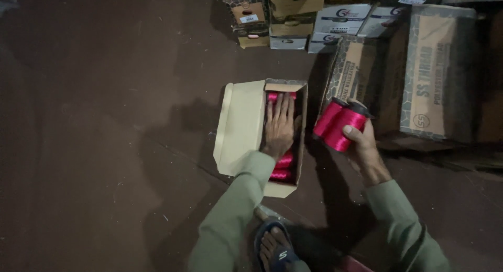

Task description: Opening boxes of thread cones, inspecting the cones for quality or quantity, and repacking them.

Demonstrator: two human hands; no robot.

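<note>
Two spools of pink thread (338, 124), side by side, are gripped in the curled fingers (352, 134) of the right hand (364, 149), held in the air just right of an open cardboard box (285, 188) on the dark floor (105, 146). Fingers (280, 107) of the left hand (279, 126) lie flat and spread, holding nothing, pressed palm-down on more pink spools (283, 167) packed inside that box, its pale lid flap (238, 128) folded out to the left. Stacked cardboard cartons (440, 73) stand beyond and to the right; a sandalled foot (273, 248) shows at the lower edge.
</note>
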